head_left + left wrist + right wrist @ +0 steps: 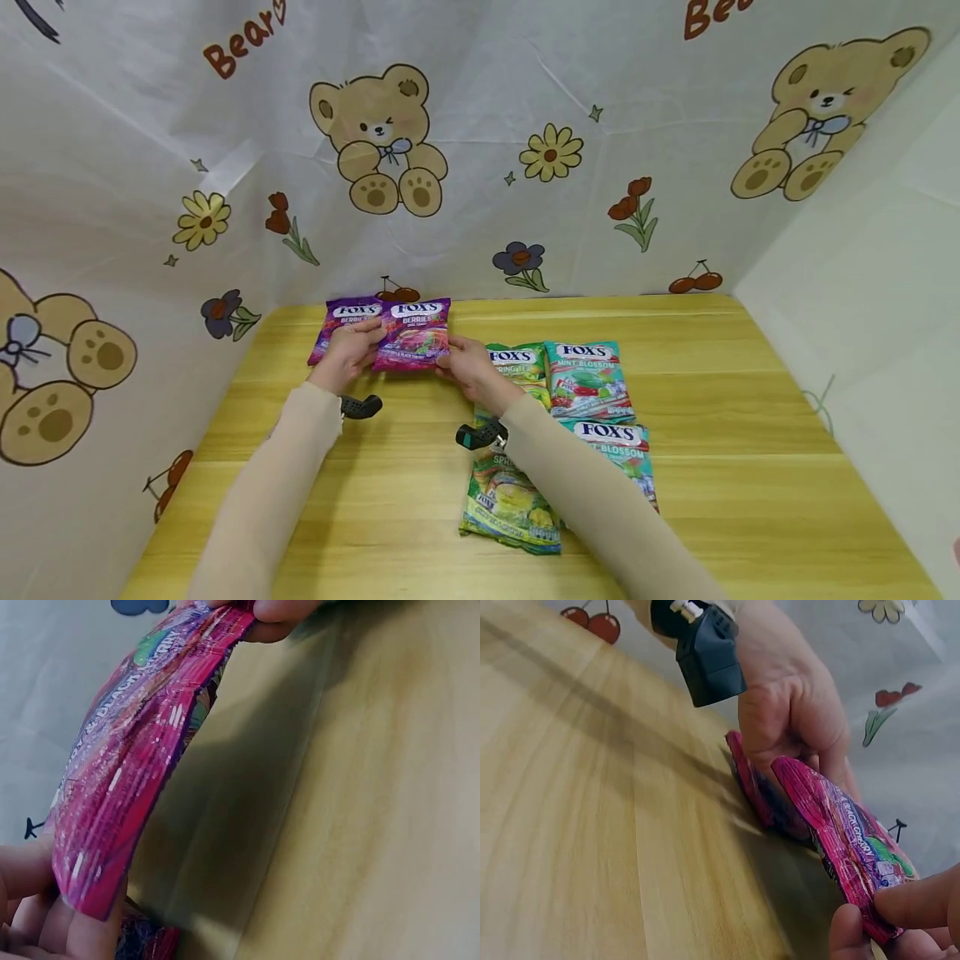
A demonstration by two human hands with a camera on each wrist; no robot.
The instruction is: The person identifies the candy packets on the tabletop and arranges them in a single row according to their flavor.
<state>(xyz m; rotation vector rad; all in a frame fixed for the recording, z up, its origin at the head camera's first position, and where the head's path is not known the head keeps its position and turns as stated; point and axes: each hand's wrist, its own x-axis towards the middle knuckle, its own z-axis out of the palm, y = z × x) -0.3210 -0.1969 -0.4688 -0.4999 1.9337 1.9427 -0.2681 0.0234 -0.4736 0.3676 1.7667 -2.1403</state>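
Observation:
Both hands hold one purple candy bag (414, 335) labelled Fox's Berries, raised a little over the back left of the table. My left hand (351, 352) pinches its left edge, thumb on the printed front, as the left wrist view shows. At the opposite edge, my right hand (471, 367) grips the bag between thumb and fingers (915, 904). A second purple Berries bag (343, 317) lies on the table behind the left hand, partly covered by the held one. In the right wrist view, a shadow falls under the held bag (847, 847).
Right of centre lie two green Spring Tea bags (510, 504) and two teal Mint Blossom bags (588, 382) (618, 450), partly hidden by the right forearm. A bear-print cloth (480, 233) hangs along the back of the wooden table (720, 500). A white wall stands at the right.

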